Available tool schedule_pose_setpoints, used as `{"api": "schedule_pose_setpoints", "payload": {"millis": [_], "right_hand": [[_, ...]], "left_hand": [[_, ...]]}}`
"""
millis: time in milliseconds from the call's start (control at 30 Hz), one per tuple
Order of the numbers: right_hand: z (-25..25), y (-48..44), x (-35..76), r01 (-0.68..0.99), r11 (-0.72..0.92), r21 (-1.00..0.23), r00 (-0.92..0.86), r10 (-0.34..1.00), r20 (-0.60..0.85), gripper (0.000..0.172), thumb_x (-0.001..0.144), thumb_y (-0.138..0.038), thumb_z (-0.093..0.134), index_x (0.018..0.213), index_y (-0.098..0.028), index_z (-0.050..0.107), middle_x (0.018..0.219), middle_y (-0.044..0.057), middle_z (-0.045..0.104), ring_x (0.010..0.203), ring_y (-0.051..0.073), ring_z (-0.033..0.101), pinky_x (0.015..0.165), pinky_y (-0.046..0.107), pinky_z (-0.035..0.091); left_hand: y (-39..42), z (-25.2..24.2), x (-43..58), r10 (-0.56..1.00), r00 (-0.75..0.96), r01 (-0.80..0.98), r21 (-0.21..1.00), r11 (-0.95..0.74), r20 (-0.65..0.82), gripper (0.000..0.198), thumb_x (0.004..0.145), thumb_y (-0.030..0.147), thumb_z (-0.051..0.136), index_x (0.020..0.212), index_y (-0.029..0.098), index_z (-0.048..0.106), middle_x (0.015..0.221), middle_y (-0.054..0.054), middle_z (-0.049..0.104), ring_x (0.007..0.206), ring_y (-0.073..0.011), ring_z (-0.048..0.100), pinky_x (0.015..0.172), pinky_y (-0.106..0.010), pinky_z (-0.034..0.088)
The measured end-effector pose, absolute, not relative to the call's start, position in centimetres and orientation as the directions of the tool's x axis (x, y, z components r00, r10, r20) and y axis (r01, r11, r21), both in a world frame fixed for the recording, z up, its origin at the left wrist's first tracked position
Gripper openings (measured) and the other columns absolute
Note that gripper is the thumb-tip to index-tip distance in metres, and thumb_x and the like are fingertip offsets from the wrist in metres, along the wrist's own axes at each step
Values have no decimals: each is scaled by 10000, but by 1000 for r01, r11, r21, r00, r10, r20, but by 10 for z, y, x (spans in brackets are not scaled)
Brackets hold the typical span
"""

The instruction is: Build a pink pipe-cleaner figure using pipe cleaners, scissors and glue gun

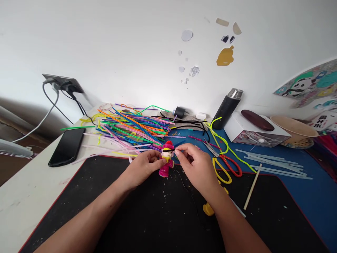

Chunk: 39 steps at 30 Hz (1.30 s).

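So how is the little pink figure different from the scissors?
The figure looks fuzzy and mostly pink, while the scissors have metal blades and loop handles. The left hand holds the figure; the scissors lie beside the right hand. Both figure and scissors show some red and yellow.

Left grip (142,166): pink doll (164,171); right grip (198,166): black strip (168,150).

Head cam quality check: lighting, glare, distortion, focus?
Head view: soft shadows on the wall; head view: glint on the flask's steel cap; head view: wide-angle stretch likely tilts the black flask; head view: pink figure's details too small to judge focus.
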State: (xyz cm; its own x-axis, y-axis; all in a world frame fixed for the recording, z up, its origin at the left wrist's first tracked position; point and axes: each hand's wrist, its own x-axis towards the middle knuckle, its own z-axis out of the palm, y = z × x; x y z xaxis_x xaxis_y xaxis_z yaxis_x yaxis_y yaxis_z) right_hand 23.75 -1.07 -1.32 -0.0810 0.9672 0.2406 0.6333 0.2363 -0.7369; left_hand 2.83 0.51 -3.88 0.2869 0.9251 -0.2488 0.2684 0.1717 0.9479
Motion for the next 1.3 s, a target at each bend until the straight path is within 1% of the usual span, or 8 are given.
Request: {"api": "schedule_pose_setpoints", "payload": {"millis": [100,167,367,633,833,967,1133,1300], "right_hand": [[-15,-11,237,637,226,-737,-59,968,246,192,1007,-381,636,1070,-244,754,638,-31,651,554,174,595,574,297,403],[-17,-12,235,656,241,-715,-66,962,264,186,1007,-369,644,1086,-246,757,652,-27,663,561,174,598,581,297,403],[-25,-13,230,681,296,-670,-124,948,292,130,1016,-300,643,1011,-243,759,745,3,736,615,177,653,612,286,427],[-28,-13,229,664,307,-681,-117,943,311,170,1034,-341,627,972,-233,744,711,-3,730,591,172,651,589,277,418],[-29,-12,227,681,263,-683,-81,955,287,212,1029,-400,632,927,-241,727,689,-4,731,570,180,638,566,286,406],[-30,-12,227,686,247,-684,-73,959,272,200,1022,-397,632,939,-242,727,702,2,737,589,188,653,576,289,416],[-33,-11,225,688,216,-693,-66,969,237,173,1012,-393,653,945,-247,715,727,0,746,611,191,664,593,293,419],[-34,-11,225,670,198,-715,-54,974,218,220,1012,-448,666,923,-249,697,703,-7,724,598,188,647,579,294,407]], "left_hand": [[5,-39,29,936,282,288,949,129,-213,488,803,653,738,934,183,709,796,-3,683,713,-185,594,672,-292,426],[4,-38,30,938,277,305,945,121,-209,492,806,658,732,937,185,702,760,12,650,679,-171,558,644,-283,408],[-1,-32,34,956,223,377,921,97,-192,482,788,654,717,914,194,648,672,65,486,626,-146,425,590,-276,337],[-5,-25,37,970,196,439,897,46,-146,458,821,651,645,901,200,642,661,67,472,610,-149,412,574,-284,324],[-8,-33,36,976,170,497,867,35,-136,433,859,606,632,1007,202,672,661,64,498,617,-164,457,580,-289,333],[-10,-34,37,984,141,615,788,2,-112,373,891,545,615,1053,215,679,680,52,551,628,-179,527,594,-296,342],[-13,-27,42,991,107,794,607,-36,-81,272,928,413,642,1103,207,663,722,36,625,639,-185,589,599,-297,305],[-15,-25,45,992,121,866,493,-85,-42,237,964,379,647,1125,205,662,754,12,679,683,-211,670,608,-295,293]]}}
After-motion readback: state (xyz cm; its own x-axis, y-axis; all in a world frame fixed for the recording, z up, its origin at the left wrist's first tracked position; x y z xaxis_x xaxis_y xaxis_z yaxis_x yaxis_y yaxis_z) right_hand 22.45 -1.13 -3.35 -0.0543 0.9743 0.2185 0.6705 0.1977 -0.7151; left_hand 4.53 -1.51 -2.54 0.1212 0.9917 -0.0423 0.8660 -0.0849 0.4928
